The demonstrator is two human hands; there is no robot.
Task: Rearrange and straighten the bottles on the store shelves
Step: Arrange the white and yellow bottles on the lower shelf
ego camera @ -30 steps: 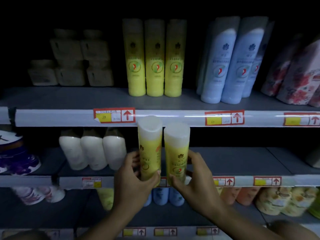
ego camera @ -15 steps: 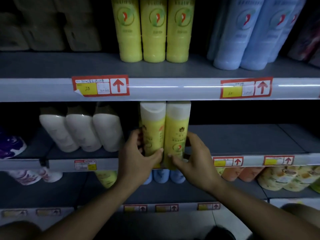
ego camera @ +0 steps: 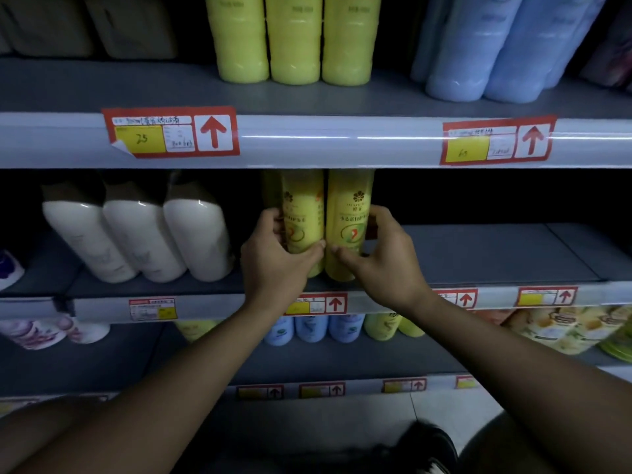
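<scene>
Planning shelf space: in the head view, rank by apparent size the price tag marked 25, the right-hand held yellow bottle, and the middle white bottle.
1. Right-hand held yellow bottle, top hidden.
2. Middle white bottle, close; unsure.
3. Price tag marked 25, smallest.

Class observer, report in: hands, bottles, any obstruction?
Left hand grips left yellow bottle; right hand grips right yellow bottle. Both upright, side by side, middle shelf. White bottles alongside, apart.

Yellow bottles (ego camera: 326, 220) – smooth plastic; white bottles (ego camera: 136, 241) – glossy; shelf (ego camera: 478, 254) – matt.
</scene>
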